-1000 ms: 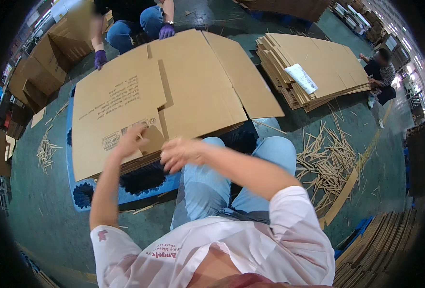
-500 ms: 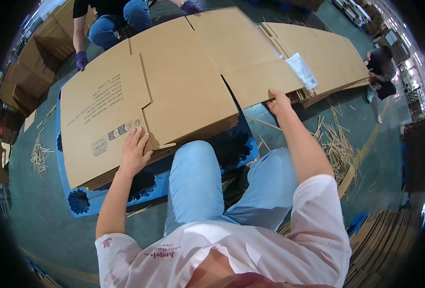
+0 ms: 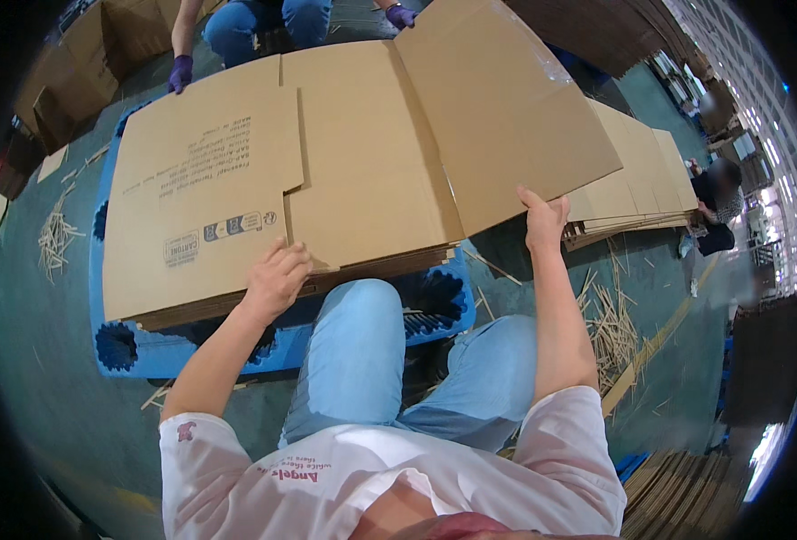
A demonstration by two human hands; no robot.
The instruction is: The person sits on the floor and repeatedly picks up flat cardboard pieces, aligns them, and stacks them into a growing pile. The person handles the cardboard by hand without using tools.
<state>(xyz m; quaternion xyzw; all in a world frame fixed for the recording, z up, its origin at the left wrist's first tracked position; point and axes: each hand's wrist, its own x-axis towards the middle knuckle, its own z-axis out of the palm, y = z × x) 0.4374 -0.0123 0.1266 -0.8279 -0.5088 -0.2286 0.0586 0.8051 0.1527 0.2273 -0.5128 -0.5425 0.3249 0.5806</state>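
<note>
A flattened cardboard box (image 3: 353, 135) lies on top of a stack of flat cartons in front of me. Its right-hand panel (image 3: 497, 99) is lifted and slants up from a crease. My right hand (image 3: 544, 220) grips this panel's near corner, thumb on top and fingers mostly hidden beneath. On the stack's near edge rests my left hand (image 3: 279, 274), fingers bent on the cardboard without grasping it. Across the stack, a co-worker's purple-gloved hand (image 3: 180, 74) touches the far left edge. The co-worker's other gloved hand (image 3: 401, 16) is at the raised panel's far edge.
A blue plastic pallet (image 3: 101, 297) carries the stack. Another pile of flat cardboard (image 3: 641, 171) lies to the right, with a person (image 3: 718, 202) crouching beyond it. Cardboard scrap strips (image 3: 610, 333) litter the floor. More cartons (image 3: 686, 495) are stacked at lower right.
The right-hand panel has been raised from nearly flat to a steep slant, with my right hand still on its corner. My left hand's fingers have bent, moving toward the near edge.
</note>
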